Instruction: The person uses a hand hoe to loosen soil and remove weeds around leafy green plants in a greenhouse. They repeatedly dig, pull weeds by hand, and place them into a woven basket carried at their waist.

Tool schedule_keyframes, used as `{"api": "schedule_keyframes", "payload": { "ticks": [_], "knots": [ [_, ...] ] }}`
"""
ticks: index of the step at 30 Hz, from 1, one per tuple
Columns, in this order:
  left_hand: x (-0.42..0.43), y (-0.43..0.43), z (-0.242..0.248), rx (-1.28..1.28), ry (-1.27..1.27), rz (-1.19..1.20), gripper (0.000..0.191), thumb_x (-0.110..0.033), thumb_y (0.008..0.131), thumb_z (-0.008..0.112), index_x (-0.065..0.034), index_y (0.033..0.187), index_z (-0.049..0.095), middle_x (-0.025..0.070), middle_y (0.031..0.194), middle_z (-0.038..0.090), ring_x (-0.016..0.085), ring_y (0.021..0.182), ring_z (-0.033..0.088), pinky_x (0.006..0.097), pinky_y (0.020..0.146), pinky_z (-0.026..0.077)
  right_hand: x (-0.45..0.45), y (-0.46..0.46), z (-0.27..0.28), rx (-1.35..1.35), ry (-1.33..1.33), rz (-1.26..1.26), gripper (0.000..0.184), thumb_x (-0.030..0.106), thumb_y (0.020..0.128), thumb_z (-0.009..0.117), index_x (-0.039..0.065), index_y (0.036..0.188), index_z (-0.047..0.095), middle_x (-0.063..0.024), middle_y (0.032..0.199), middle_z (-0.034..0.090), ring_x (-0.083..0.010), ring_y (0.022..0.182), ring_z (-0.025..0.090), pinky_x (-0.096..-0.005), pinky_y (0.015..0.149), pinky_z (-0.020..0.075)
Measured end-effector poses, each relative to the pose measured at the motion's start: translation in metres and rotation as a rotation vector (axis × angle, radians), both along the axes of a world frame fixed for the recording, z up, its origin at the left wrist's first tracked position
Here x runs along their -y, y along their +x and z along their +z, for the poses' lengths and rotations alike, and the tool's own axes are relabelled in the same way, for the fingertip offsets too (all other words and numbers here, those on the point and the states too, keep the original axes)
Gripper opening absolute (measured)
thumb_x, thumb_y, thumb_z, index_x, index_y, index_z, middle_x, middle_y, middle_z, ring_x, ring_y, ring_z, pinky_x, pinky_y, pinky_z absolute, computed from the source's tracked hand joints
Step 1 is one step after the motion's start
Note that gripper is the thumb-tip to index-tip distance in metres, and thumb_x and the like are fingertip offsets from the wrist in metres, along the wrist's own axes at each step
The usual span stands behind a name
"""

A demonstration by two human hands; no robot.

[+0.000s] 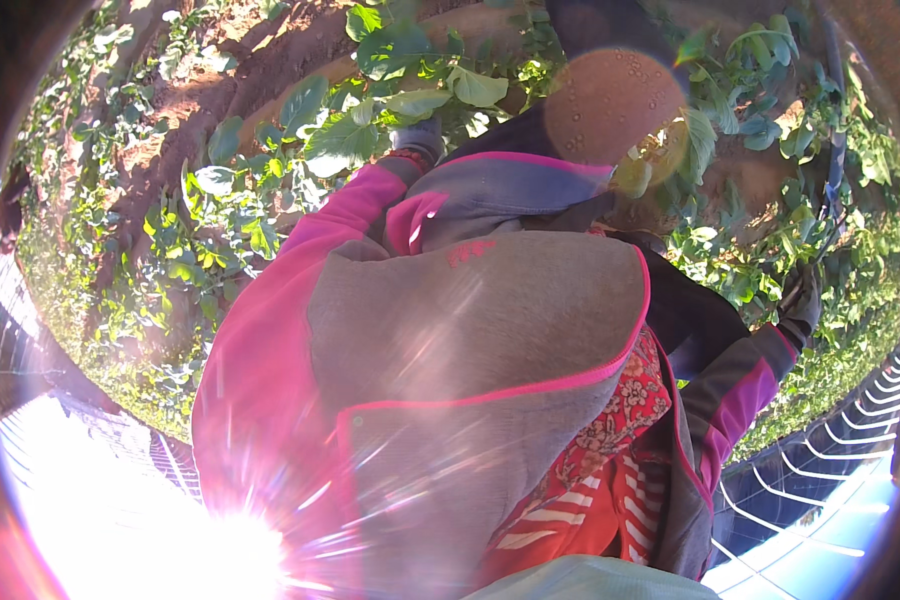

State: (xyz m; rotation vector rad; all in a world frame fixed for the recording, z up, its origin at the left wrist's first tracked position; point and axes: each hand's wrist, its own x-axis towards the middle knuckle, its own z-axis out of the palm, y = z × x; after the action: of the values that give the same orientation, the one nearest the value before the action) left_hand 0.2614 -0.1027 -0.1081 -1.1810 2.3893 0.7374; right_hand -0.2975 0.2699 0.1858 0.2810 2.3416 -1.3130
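Leafy green plants grow from brown soil before me. My left hand, in a grey glove, reaches in among the broad leaves at upper centre; its fingers are mostly hidden, and whether it grips anything does not show. Off to the right, my right hand wears a dark grey glove and is beside low foliage. A thin dark stem or cord runs close above its fingers; I cannot tell whether they hold it. My grey and pink jacket fills the middle, over a red patterned garment.
A bluish-grey hose or pipe runs through the plants at upper right. Bare reddish soil shows between plants at upper left. Curved white ribs of a structure stand at lower right. Strong sun glare covers the lower left.
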Motion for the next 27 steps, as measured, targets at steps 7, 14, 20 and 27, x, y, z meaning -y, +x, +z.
{"api": "schedule_keyframes", "payload": {
  "ticks": [7,14,20,27],
  "knots": [
    [-0.006,-0.031,-0.04,0.028,0.329,0.081,0.041,-0.026,0.085,0.046,-0.0095,0.122,0.048,0.0188,0.129,0.047,0.036,0.119,0.044,0.0442,0.1,0.035,-0.004,0.009,0.015,-0.061,-0.013,-0.027,0.036,0.015,0.083,0.064,0.007,0.118,0.055,-0.0092,0.099,0.064,-0.0168,0.078,0.061,-0.0257,0.061,0.0535],
    [-0.02,0.006,-0.052,-0.047,0.224,0.16,0.048,-0.03,0.077,0.056,-0.0076,0.119,0.049,0.0227,0.124,0.048,0.04,0.117,0.045,0.0442,0.099,0.035,0.009,0.005,-0.006,-0.017,-0.007,0.026,0.036,0.017,0.083,0.065,0.009,0.118,0.055,-0.009,0.096,0.064,-0.0171,0.076,0.062,-0.0259,0.061,0.0532],
    [-0.019,0.014,-0.065,0.055,0.337,0.143,0.056,-0.034,0.07,0.065,-0.0049,0.116,0.051,0.0243,0.116,0.053,0.038,0.112,0.048,0.044,0.094,0.039,0.021,0.015,-0.006,-0.019,0.028,0.028,0.034,0.018,0.085,0.063,0.01,0.117,0.055,-0.0058,0.095,0.065,-0.0114,0.073,0.06,-0.021,0.055,0.0496],
    [-0.017,0.021,-0.057,0.108,0.38,0.113,0.055,-0.032,0.068,0.068,-0.0053,0.114,0.054,0.0199,0.109,0.055,0.032,0.103,0.051,0.0409,0.087,0.041,0.021,0.019,-0.003,-0.047,0.02,0.026,0.036,0.017,0.085,0.063,0.008,0.119,0.054,-0.0053,0.096,0.065,-0.0088,0.071,0.058,-0.0188,0.051,0.0469]
  ]
}}
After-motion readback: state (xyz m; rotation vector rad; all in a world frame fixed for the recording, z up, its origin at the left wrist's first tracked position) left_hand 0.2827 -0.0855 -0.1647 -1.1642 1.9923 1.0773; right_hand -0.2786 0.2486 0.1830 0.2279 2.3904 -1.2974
